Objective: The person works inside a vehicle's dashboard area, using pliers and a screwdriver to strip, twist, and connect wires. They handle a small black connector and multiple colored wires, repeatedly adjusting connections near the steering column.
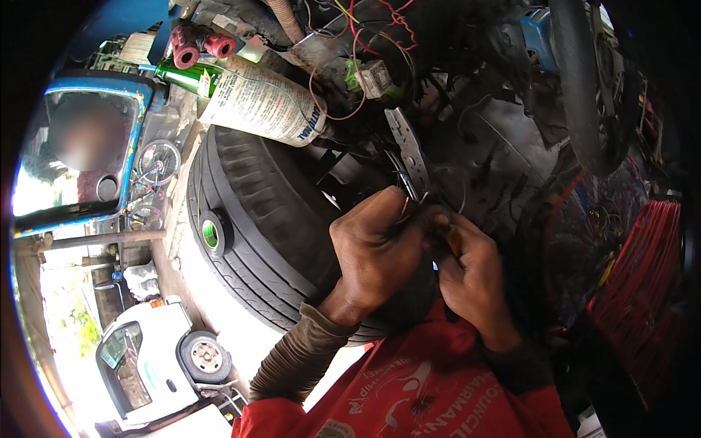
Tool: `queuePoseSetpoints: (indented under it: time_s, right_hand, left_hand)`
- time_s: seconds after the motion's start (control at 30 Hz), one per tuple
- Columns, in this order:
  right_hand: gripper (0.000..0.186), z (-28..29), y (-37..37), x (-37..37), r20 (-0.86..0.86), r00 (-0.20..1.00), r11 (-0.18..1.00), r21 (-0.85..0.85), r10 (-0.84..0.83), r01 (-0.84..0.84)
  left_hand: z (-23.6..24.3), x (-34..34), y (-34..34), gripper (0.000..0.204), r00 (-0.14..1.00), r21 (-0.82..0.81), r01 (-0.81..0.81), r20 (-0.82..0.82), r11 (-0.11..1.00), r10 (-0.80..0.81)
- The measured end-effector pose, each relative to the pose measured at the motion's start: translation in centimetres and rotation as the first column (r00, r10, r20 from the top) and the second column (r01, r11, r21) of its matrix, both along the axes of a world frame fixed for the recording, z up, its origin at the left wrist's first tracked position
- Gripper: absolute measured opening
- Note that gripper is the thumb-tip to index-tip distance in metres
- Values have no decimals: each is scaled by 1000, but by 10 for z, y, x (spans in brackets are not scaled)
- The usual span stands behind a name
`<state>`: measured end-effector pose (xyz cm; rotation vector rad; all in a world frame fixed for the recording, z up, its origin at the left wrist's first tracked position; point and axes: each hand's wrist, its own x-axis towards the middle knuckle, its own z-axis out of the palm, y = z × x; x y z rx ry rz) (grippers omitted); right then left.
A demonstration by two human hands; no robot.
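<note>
My left hand (376, 252) is closed, thumb and fingers pinching a thin copper-coloured wire (405, 209) whose end shows above the thumb. Close against it, my right hand (473, 274) is also closed, its fingers curled round a small yellowish thing (454, 241) that they mostly hide. The fingertips of both hands meet just below a flat metal bracket (409, 152) with holes along it. Pale thin wires run down beside this bracket toward my hands. Left of my left hand lies a large black tyre (255, 233), with a roll of black tape (212, 232) resting on its tread.
Beyond the tyre lie a white printed container (255, 102), a green bottle (186, 77) and red fittings (201, 45). Loose red wires (391, 25) hang near a pale connector block (374, 79). A dark steering wheel (584, 95) curves at right. Further left are a blue-framed door (139, 146) and white vehicle (161, 350).
</note>
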<state>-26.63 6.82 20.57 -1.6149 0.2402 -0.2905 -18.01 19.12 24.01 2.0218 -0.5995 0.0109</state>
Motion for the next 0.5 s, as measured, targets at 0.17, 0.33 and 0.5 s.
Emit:
queuePoseSetpoints:
  time_s: [0.17, 0.33, 0.5]
  right_hand:
    - [15, -11, -36, 13, -145, 978, 973, -198, -150, 120]
    - [19, -7, -49, 3, 105, 989, 929, -344, -106, 136]
    - [47, 4, -51, -3, 120, 991, 739, -673, 62, 35]
  left_hand:
    - [4, -14, -11, 24, 976, -25, -108, -195, 994, 101]
    - [19, 1, -12, 18, 882, -122, 90, -452, 988, -136]
    - [23, -1, -2, 21, 778, -291, 89, -577, 953, -249]
